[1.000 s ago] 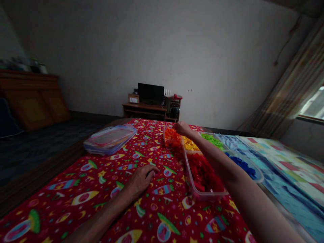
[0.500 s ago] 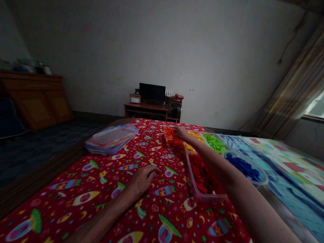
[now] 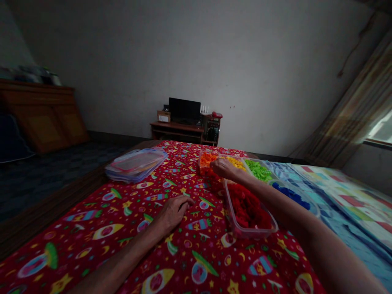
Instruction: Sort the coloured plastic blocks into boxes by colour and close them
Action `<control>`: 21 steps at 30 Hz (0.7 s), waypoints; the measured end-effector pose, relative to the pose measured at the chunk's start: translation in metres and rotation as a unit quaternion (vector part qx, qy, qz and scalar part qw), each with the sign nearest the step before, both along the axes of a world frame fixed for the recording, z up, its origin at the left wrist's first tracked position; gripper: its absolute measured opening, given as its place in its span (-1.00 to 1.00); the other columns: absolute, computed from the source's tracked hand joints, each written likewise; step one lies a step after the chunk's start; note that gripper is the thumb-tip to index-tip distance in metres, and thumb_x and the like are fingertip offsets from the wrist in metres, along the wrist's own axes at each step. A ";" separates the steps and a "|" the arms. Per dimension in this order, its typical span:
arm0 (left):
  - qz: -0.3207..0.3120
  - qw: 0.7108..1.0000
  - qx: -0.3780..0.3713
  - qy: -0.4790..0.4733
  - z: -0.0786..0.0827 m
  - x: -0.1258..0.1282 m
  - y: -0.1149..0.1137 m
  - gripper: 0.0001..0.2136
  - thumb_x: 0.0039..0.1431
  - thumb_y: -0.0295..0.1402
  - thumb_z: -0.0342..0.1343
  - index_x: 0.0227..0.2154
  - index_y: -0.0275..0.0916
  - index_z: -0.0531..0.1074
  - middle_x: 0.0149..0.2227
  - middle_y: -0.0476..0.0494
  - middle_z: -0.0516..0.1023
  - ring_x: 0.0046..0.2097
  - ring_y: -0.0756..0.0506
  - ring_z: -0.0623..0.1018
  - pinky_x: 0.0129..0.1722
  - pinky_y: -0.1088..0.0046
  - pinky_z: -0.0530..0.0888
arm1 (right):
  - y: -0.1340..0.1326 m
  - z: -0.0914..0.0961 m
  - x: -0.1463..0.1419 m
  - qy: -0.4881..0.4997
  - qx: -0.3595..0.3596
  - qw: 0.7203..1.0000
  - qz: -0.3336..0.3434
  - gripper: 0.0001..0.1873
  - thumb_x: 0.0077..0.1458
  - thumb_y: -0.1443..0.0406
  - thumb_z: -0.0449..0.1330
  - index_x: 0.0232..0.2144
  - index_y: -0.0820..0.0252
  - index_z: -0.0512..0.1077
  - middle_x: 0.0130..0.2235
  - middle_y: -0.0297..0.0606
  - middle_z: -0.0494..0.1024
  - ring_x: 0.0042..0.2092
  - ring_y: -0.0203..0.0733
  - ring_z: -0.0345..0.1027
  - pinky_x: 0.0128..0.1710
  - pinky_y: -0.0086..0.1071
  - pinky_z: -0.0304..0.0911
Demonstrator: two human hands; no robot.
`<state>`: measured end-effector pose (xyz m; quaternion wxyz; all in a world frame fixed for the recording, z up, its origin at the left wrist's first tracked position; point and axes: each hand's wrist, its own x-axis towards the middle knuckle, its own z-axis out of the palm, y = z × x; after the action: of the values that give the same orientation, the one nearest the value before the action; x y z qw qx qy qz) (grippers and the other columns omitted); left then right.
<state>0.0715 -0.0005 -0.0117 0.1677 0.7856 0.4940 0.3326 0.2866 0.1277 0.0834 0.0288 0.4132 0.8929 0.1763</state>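
My left hand (image 3: 177,208) rests on the red printed cloth (image 3: 186,261), loosely bent, its thumb a little apart from the fingers and nothing in it. My right hand (image 3: 223,167) is over the near side of a clear box of orange pieces (image 3: 208,158), beside a box of yellow pieces (image 3: 233,161). Its fingers are pressed together; whatever is in them is hidden. Under and before my right forearm stands a clear box of red pieces (image 3: 249,206). Green pieces (image 3: 257,169) and blue pieces (image 3: 289,195) lie in boxes to the right.
A stack of clear lids (image 3: 136,165) lies at the cloth's left. Right of the boxes spreads blue checked bedding (image 3: 333,216). A desk with a monitor (image 3: 184,110) stands by the far wall, and a wooden cabinet (image 3: 43,116) at the left.
My right hand has come back towards me and slightly right, out of the orange box, with fingers drawn together. My left hand stays on the cloth. The view has shifted slightly.
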 end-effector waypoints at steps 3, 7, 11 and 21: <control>-0.002 1.000 0.003 -0.001 -0.001 0.000 0.001 -0.73 0.09 -0.46 -0.13 -0.35 -0.20 0.51 -0.35 -0.08 0.59 -0.30 -0.06 0.54 -0.24 0.46 0.44 | -0.013 0.001 0.003 0.023 -0.013 0.999 0.024 -0.68 0.17 0.42 -0.08 -0.28 0.32 0.48 -0.31 -0.05 0.56 -0.37 -0.24 0.36 -0.45 -0.42 0.00; -0.004 1.000 0.003 0.005 -0.001 -0.001 0.001 -0.73 0.08 -0.46 -0.12 -0.35 -0.20 0.51 -0.34 -0.08 0.59 -0.29 -0.06 0.54 -0.22 0.46 0.43 | -0.021 0.001 0.008 0.095 -0.031 0.991 0.088 -0.72 0.20 0.36 -0.04 -0.28 0.29 0.47 -0.28 -0.09 0.54 -0.29 -0.26 0.36 -0.35 -0.45 0.07; -0.006 1.000 0.006 0.003 0.000 -0.001 0.001 -0.73 0.08 -0.46 -0.13 -0.35 -0.21 0.51 -0.34 -0.08 0.59 -0.29 -0.06 0.54 -0.22 0.46 0.44 | -0.015 -0.003 0.003 0.115 -0.077 0.981 0.136 -0.67 0.27 0.25 -0.09 -0.23 0.27 0.44 -0.22 -0.10 0.52 -0.22 -0.26 0.34 -0.28 -0.46 0.09; 0.000 1.000 -0.001 -0.011 0.003 0.000 -0.002 -0.73 0.08 -0.45 -0.13 -0.35 -0.21 0.50 -0.34 -0.09 0.59 -0.29 -0.07 0.55 -0.25 0.46 0.45 | 0.027 0.009 -0.009 0.127 -0.060 0.990 -0.003 -0.59 0.29 0.25 -0.14 -0.26 0.35 0.46 -0.30 -0.15 0.51 -0.40 -0.35 0.22 -0.41 -0.47 0.00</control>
<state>0.0716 -0.0027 -0.0091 0.1735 0.7818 0.4923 0.3410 0.2780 0.1552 0.0923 -0.0596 0.4327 0.8970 0.0685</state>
